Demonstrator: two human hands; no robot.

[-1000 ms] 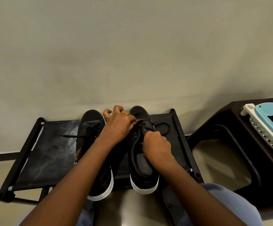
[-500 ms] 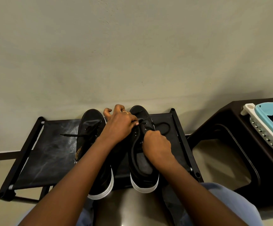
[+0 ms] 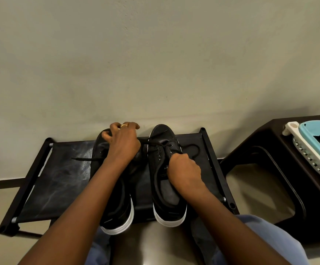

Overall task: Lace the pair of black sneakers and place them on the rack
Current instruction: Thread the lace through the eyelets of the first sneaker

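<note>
black white-soled canvas sneakers [image 3: 166, 169] side by side on low black fabric rack [image 3: 59, 178], toes toward wall | left hand [image 3: 122, 142] pulls black lace [image 3: 151, 142] taut | right hand [image 3: 184, 171] fisted on lace

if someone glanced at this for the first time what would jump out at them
First, the two hands at the centre: the left hand lies over the toe of the left black sneaker, while the right hand has a closed grip at the eyelets of the right black sneaker, with a black lace stretched between them. Both shoes sit on a low black rack against the wall. At far right, a blue and white basket rests on a dark table.
</note>
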